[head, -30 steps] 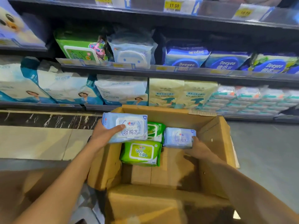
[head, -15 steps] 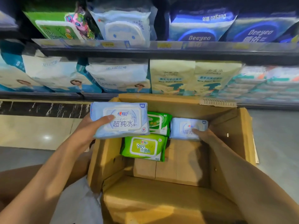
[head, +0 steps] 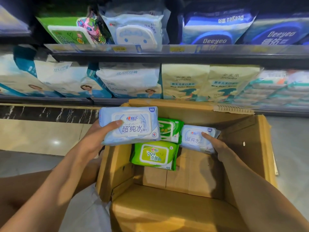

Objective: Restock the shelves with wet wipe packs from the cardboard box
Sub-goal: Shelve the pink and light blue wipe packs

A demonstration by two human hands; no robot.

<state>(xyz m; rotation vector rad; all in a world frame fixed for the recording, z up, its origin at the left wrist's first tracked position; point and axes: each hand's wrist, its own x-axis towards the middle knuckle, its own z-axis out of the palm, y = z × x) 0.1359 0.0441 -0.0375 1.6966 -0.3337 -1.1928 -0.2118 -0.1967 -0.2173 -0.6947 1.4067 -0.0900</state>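
An open cardboard box point(head: 247, 139) stands on the floor below the shelves. My left hand point(head: 98, 133) grips a light blue wet wipe pack point(head: 133, 126) above the box's left wall, thumb on its lid. Inside the box my right hand point(head: 215, 144) holds a second light blue pack point(head: 194, 138), thumb on top. Between them lie two green packs, one at the back point(head: 168, 131) and one nearer point(head: 154, 155).
The lower shelf point(head: 50, 100) carries large white-blue bags point(head: 128, 81), cream bags point(head: 185, 82) and stacked wipe packs point(head: 270, 89). The upper shelf point(head: 167, 49) has green, white and dark blue packs. Box flaps point(head: 167, 210) stick out toward me. Tiled floor lies left and right.
The view has closed in on the box and shelves. My left hand has lifted its blue pack slightly higher. My right hand has taken hold of the second blue pack inside the box.
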